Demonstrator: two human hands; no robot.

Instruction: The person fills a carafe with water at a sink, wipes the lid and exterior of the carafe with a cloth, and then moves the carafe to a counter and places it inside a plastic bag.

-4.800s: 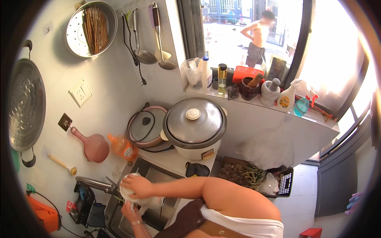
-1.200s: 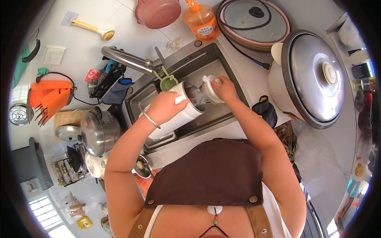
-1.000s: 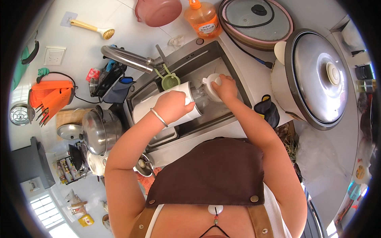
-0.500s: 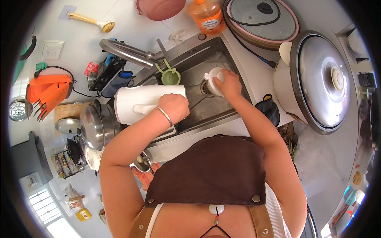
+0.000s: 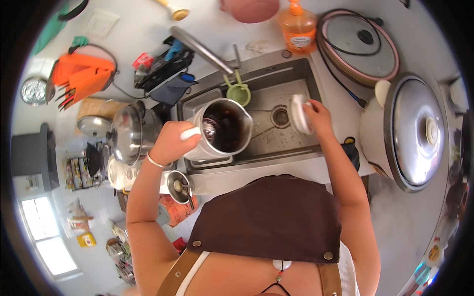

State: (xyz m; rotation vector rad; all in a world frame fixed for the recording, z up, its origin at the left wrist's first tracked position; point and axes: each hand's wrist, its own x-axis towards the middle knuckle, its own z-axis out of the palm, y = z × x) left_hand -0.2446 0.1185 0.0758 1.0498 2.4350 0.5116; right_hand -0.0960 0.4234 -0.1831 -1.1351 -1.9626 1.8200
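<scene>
My left hand (image 5: 172, 142) is closed round the handle of a white pitcher (image 5: 198, 152), held over the left side of the sink. Its mouth faces up toward me, showing a dark interior; whether that is liquid or the inner wall I cannot tell. In my right hand (image 5: 318, 118) is a white lid (image 5: 298, 114), gripped by its knob and turned on edge above the sink (image 5: 296, 142), to the right of the drain (image 5: 280, 117). Just beyond the pitcher a green strainer (image 5: 239, 94) hangs below the faucet (image 5: 205, 51).
Right of the sink stands a large pot with a shiny lid (image 5: 414, 133). Behind it lies a round pan with a glass lid (image 5: 356, 43). An orange soap bottle (image 5: 299, 30) is at the sink's back corner. To the left are a glass-lidded pot (image 5: 129, 132) and an orange knife holder (image 5: 81, 79).
The pitcher has swung from lying on its side to mouth-up, and my left hand has moved left and down. The lid in my right hand has shifted right and tipped onto its edge.
</scene>
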